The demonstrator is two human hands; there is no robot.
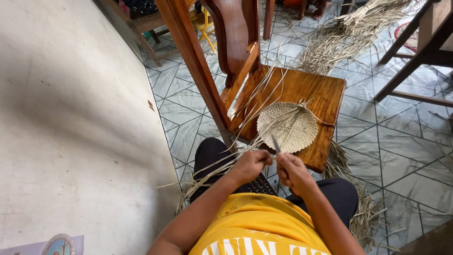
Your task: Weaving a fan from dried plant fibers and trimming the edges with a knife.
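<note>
A round woven palm-leaf fan [287, 126] lies on the seat of a wooden chair [325, 94] in front of me. Long loose strips [222, 163] trail from its stem end down to the left over my knee. My left hand [250, 165] is closed around the bunched strips at the stem. My right hand [291, 171] grips a small knife [275, 144], its blade pointing up toward the fan's base. The two hands sit close together, just below the chair's front edge.
A plain grey wall [71, 118] fills the left side. Bundles of dry palm leaves lie on the tiled floor behind the chair [349, 33] and under my right knee [368, 212]. Other wooden furniture legs [410, 56] stand at the upper right.
</note>
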